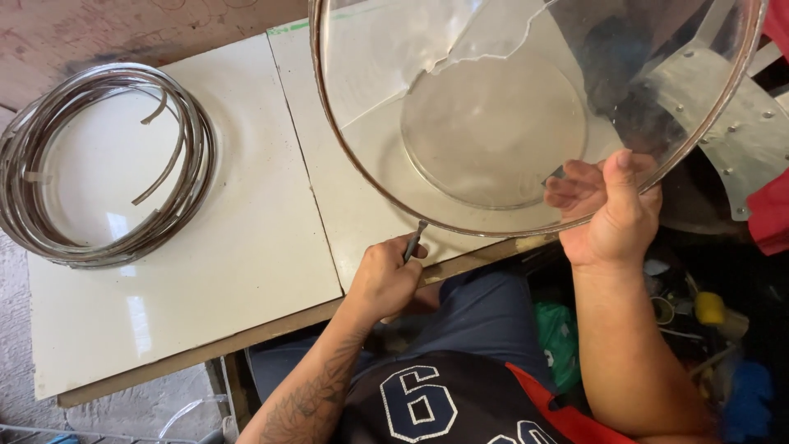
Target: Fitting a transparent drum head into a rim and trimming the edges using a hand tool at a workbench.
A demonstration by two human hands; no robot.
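Hands work a large clear plastic dome (493, 123) tilted over the white desk (230, 271): right hand (612, 210) grips its rim, left hand (386, 275) pinches a thin metal tool (415, 241) against the edge. Coiled metal strips (99, 164) lie well apart.

The table (246, 247) carries it all. On its left end lies the pile of rings (99, 164), well apart from the bowl (493, 123), which hangs tilted over the table's right end, rim toward the near edge. The left hand (385, 278) sits at the table's near edge, its tool (413, 241) touching the bowl's rim. The right hand (612, 210) grips the rim just past the table's right end. Metal plates (740, 140) lie right of the table, behind the bowl.
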